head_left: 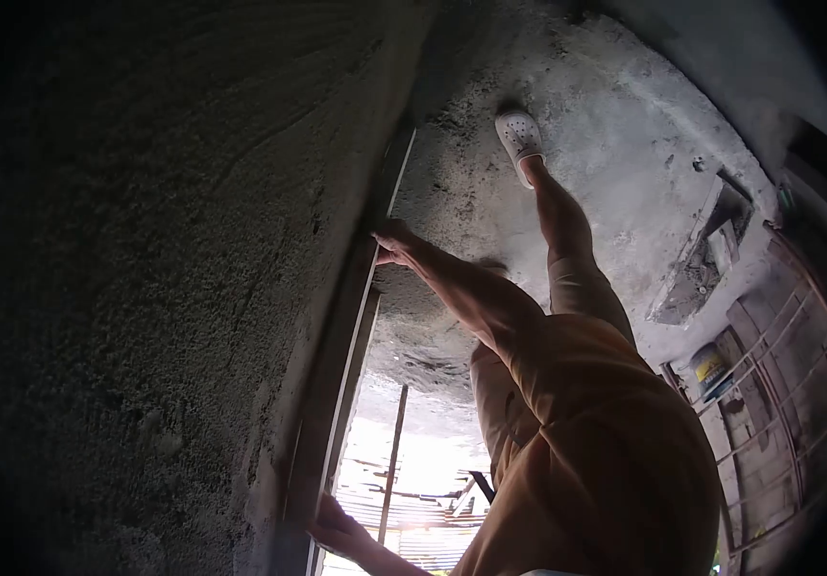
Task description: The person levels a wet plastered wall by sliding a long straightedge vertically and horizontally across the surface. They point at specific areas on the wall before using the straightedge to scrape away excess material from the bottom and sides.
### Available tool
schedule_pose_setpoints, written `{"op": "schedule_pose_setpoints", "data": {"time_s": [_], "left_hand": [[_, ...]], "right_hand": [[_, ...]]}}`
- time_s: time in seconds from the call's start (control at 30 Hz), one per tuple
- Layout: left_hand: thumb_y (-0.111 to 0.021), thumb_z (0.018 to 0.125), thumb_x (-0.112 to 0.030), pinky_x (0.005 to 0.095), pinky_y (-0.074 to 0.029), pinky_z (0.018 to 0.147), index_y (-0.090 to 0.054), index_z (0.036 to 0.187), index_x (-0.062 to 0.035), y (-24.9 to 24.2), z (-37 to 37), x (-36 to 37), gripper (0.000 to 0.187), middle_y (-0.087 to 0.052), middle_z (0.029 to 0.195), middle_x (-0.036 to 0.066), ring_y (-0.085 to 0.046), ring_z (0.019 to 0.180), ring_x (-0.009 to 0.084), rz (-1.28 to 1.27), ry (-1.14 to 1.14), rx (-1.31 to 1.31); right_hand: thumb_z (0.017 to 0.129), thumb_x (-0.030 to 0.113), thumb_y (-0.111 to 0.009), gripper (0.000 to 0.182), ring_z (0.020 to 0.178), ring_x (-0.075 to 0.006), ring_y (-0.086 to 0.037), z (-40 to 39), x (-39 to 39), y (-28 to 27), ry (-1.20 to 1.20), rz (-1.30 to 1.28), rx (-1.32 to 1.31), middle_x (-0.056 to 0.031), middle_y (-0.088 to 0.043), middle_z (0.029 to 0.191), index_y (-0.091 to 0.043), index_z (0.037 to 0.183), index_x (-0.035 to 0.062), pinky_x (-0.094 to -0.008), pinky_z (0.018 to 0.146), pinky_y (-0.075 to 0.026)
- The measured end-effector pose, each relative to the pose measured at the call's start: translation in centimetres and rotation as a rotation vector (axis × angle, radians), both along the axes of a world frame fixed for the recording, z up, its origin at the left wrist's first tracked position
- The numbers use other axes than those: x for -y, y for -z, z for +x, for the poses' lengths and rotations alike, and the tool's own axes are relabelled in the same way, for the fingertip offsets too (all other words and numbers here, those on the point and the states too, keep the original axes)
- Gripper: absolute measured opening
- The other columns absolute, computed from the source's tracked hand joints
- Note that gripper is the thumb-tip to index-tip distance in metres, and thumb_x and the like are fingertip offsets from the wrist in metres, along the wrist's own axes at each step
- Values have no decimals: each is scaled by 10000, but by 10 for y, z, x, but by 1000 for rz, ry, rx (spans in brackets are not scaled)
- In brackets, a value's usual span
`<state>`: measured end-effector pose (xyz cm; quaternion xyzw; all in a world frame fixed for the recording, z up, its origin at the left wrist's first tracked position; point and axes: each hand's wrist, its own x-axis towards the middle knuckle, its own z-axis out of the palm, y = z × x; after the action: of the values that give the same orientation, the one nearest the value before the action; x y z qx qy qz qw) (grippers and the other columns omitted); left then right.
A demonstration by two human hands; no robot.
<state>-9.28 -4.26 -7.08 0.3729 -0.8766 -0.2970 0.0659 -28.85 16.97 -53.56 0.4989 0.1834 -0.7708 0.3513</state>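
Note:
A long straight board (322, 422) with a pale edge lies along the rough grey plastered wall (145, 288). My right hand (391, 242) grips the board's edge in the upper middle of the view, with that arm stretched out. Near the bottom, my left hand (335, 526) holds the same board closer to its other end. The left fingers are partly hidden in shadow and behind the board. A second thin strip (361, 336) runs beside the board at the wall's edge.
A bright opening with a thin upright pole (394, 451) shows below. Rough concrete floor (615, 173) surrounds my pale clog (519, 134). At right are a recessed patch with mortar (711, 254), a bucket with a yellow label (709, 370) and a metal-bar frame (783, 336).

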Motion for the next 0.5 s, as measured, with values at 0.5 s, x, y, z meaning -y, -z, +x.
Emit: {"op": "schedule_pose_setpoints", "data": {"time_s": [0.5], "left_hand": [[-541, 965, -336, 362, -461, 1011, -503, 1260, 52, -16, -50, -67, 489, -597, 1201, 168, -558, 1140, 266, 128, -24, -62]], "right_hand": [[901, 167, -599, 371, 900, -250, -669, -74, -129, -92, 70, 303, -201, -151, -606, 1077, -531, 1232, 13, -491, 786, -602]]}}
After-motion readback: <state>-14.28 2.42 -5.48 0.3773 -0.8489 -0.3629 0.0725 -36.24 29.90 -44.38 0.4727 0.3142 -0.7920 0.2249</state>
